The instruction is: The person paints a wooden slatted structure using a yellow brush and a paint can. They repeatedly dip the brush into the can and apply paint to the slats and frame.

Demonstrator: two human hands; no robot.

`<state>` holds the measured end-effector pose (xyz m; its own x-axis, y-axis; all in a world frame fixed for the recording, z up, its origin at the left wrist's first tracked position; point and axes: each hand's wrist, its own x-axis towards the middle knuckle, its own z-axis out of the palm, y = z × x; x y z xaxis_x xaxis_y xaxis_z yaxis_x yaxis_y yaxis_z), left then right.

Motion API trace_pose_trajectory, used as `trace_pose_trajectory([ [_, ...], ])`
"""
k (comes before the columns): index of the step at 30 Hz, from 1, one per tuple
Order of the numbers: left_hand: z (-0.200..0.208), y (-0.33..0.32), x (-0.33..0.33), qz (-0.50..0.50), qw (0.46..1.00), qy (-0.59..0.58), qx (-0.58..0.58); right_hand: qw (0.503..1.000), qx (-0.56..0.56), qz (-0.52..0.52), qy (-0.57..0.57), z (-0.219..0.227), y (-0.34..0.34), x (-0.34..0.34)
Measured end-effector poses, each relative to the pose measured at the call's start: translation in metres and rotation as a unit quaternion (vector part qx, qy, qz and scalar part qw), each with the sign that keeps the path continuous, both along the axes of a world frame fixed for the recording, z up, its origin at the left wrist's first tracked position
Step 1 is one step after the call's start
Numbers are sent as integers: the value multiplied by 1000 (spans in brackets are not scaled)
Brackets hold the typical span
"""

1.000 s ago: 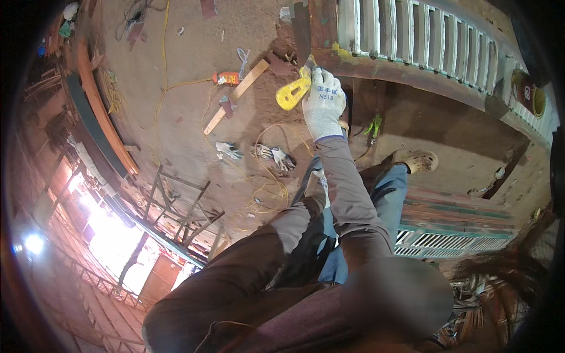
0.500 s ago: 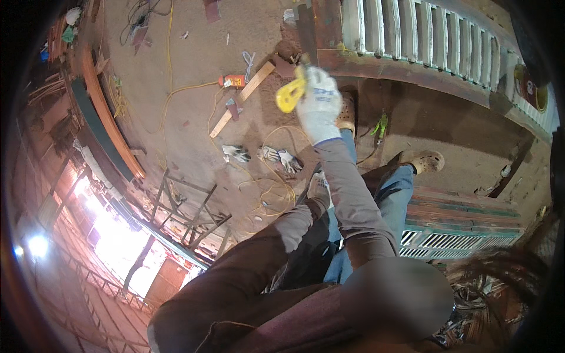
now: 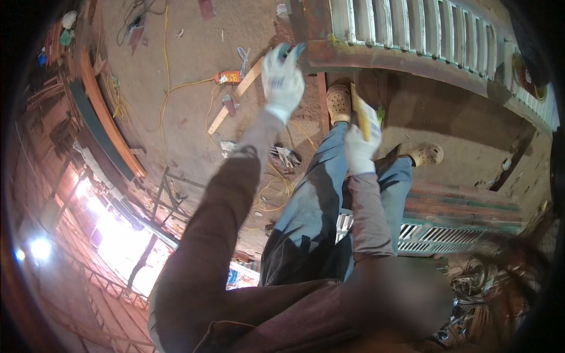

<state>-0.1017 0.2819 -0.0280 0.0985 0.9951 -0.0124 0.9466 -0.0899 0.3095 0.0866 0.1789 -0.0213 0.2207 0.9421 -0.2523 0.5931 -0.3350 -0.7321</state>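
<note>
My left hand (image 3: pixel 283 81), in a white glove with dark fingertips, reaches forward with fingers stretched and apart. It holds nothing. Its fingertips are close to the corner of a brown-framed panel with white slats (image 3: pixel 406 26); whether they touch it I cannot tell. My right hand (image 3: pixel 360 147), also in a white glove, is drawn back over my lower legs. It is closed round a yellow-handled tool (image 3: pixel 364 117), seen nearly edge-on and pointing up and away; its exact kind does not show.
A wooden strip (image 3: pixel 220 120) lies on the ground beside an orange power socket (image 3: pixel 228 77) with a yellow cord. Loose gloves (image 3: pixel 286 156) lie near my left forearm. My feet in tan clogs (image 3: pixel 428 154) stand near the panel; another slatted panel (image 3: pixel 441 235) is at right.
My right hand has pulled back toward me and right with the yellow-handled tool, away from the panel corner. My left hand has come up from near my knee and stretched forward.
</note>
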Motion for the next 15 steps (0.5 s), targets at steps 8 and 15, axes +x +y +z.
trace_pose_trajectory([
  [8, -9, 136, 38, -376, 877, 299, -25, 991, 28, 11, -134, 5, -67, 95],
  [15, -22, 134, 28, -338, 913, 198, -110, 988, -26, -113, 104, 32, -71, 121],
])
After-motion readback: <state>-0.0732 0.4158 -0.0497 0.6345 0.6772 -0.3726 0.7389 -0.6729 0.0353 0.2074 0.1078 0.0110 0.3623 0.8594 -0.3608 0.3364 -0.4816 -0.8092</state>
